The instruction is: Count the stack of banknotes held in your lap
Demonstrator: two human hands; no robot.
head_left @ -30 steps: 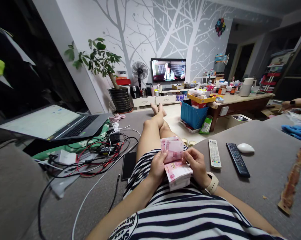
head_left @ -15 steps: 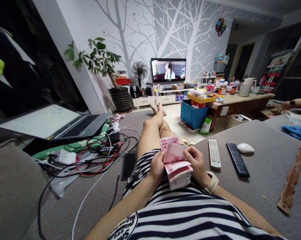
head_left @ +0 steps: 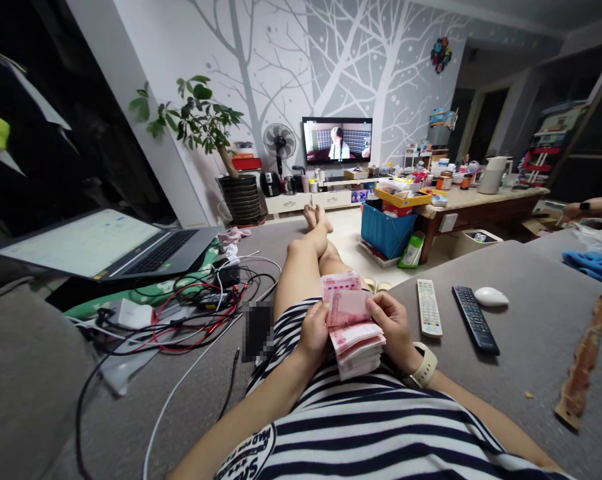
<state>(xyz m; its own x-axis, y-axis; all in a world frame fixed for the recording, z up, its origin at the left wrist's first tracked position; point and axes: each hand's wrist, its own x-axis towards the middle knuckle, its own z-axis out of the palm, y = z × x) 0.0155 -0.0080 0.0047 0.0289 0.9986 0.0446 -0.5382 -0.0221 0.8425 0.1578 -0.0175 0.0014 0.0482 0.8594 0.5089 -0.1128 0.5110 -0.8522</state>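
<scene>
A thick stack of pink banknotes (head_left: 355,340) rests on my lap, over my striped dress. My left hand (head_left: 315,330) grips the stack's left side, its thumb pressing the upturned notes. My right hand (head_left: 393,323), with a pale watch on the wrist, pinches the upper notes (head_left: 345,300) that are folded up away from the stack. Both hands are closed on the money.
To my right on the grey sofa lie a white remote (head_left: 429,307), a black remote (head_left: 475,319) and a white mouse (head_left: 491,296). To my left lie a phone (head_left: 257,330), tangled cables (head_left: 181,313) and an open laptop (head_left: 111,247). Another person's arm (head_left: 593,205) shows at far right.
The top notes have been flipped up and over between my fingers; the fold of raised notes shifted slightly. My hands stay in the same place on my lap.
</scene>
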